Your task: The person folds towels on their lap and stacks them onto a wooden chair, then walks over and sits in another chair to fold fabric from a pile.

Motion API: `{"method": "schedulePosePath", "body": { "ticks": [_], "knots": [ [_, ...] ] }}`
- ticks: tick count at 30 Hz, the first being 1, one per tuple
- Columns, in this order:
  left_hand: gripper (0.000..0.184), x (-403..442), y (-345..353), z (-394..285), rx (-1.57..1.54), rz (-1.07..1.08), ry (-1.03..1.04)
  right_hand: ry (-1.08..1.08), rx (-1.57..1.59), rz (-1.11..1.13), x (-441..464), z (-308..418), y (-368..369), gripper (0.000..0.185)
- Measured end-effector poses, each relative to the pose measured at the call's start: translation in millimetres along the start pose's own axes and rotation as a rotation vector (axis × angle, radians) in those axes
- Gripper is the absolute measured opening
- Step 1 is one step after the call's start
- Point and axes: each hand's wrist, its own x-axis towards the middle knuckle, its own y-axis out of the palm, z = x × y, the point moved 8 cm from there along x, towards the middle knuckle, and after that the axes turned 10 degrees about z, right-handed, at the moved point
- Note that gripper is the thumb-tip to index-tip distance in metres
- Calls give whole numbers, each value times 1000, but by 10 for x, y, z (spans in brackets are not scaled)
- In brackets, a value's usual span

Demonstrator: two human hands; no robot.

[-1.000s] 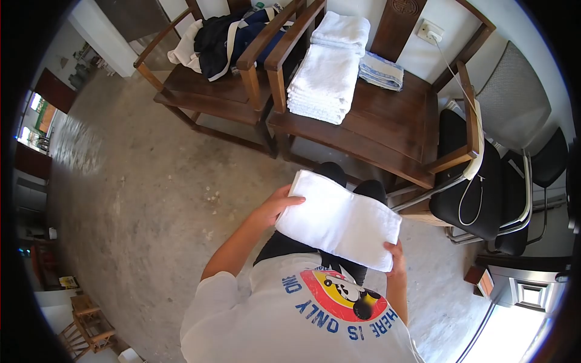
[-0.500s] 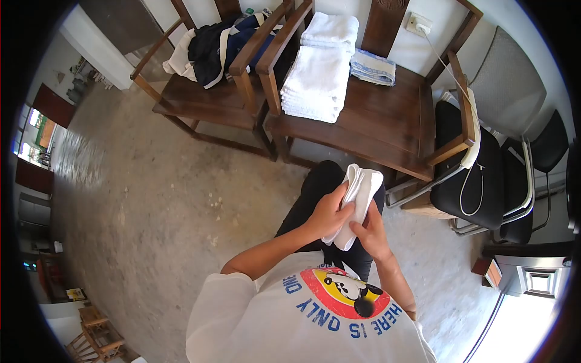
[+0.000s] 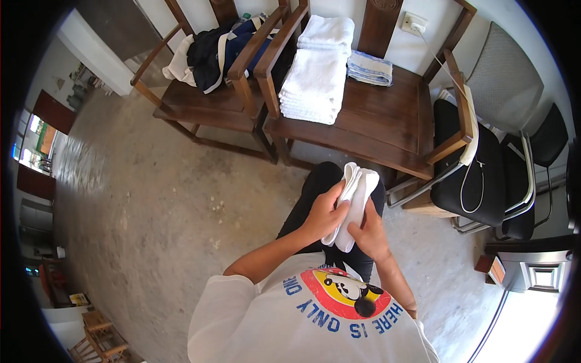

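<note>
A white towel (image 3: 362,199), folded into a narrow bundle, is held upright above my lap. My left hand (image 3: 325,215) grips its left side, and my right hand (image 3: 370,235) holds the right side with the thumb across the front. Beyond my knees, a tall stack of folded white towels (image 3: 315,85) rests on the wooden chair (image 3: 387,124). Beside the stack lies a folded blue and white towel (image 3: 370,68).
A second wooden chair (image 3: 206,109) at the left bears dark and white clothes (image 3: 209,57). At the right stand black chairs (image 3: 469,169) with metal frames and a hanging white cable. A power socket (image 3: 414,23) is on the wall.
The white towel was spread wide between my hands a second ago. It is now folded narrow, and both hands have come close together around it. Over the last half second they have barely moved.
</note>
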Motion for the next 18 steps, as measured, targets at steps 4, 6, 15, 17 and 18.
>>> {"method": "schedulePosePath", "body": {
  "ticks": [4,6,15,17,18],
  "knots": [
    [60,21,57,-81,136,86,-2,-16,46,82,20,-145,103,79],
    [67,26,57,-178,204,161,-17,-30,158,162,17,-266,118,83],
    [78,63,-31,-79,338,278,-12,-75,545,332,44,-150,97,81],
    [74,98,-25,83,89,299,-32,-40,505,252,72,-130,-24,76],
    [72,125,-39,116,-37,305,-38,-22,483,217,71,-138,-68,73]
  ]
}}
